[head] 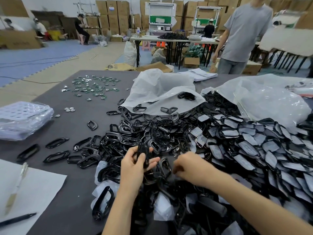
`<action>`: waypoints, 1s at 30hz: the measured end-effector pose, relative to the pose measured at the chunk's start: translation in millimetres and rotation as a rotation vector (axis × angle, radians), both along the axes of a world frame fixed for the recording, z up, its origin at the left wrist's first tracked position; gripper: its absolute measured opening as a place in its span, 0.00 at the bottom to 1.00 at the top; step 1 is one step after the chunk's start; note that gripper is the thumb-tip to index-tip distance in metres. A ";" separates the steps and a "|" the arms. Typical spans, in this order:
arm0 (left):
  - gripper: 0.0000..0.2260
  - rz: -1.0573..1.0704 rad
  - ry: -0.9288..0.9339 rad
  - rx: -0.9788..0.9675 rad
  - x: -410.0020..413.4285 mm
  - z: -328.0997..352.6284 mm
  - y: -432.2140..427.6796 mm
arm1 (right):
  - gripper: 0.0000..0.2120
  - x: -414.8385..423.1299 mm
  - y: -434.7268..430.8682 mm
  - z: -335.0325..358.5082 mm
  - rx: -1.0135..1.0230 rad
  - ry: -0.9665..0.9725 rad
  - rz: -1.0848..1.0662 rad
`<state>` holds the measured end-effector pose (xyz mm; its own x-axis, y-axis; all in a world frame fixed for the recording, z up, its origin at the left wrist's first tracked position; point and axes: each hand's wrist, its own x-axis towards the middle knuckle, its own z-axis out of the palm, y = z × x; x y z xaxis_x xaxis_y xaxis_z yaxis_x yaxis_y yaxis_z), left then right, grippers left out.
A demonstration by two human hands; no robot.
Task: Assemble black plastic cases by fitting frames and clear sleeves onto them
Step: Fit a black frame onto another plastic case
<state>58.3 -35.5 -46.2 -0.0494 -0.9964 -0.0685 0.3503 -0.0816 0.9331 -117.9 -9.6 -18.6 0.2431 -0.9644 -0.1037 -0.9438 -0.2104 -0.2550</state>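
While in left hand (133, 167), black case (143, 152) near right hand (189, 167).

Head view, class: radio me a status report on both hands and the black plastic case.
Left hand grips black plastic case. Right hand curled over heap of glossy black frames, grip unclear. Heap crowds both hands.
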 end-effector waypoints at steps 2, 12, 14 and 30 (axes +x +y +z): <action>0.09 -0.013 -0.028 -0.018 -2.5 -2.1 0.9 | 0.09 3.8 5.9 -4.2 0.034 -0.009 -0.016; 0.09 -0.020 -0.070 -0.012 -5.1 -9.7 -1.6 | 0.16 59.5 49.3 -1.7 0.115 0.114 0.169; 0.09 -0.022 -0.085 -0.017 -4.6 -11.0 -1.7 | 0.16 61.7 47.1 -6.8 0.101 0.116 0.142; 0.09 -0.078 -0.135 -0.026 -7.9 -8.2 2.7 | 0.08 8.3 28.4 19.0 -0.091 -0.551 -0.308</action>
<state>50.4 -32.8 -54.5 -0.1191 -0.9914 -0.0541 0.2149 -0.0789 0.9734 -109.7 18.9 0.4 -0.0526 -0.9977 0.0430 -0.6997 0.0061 -0.7144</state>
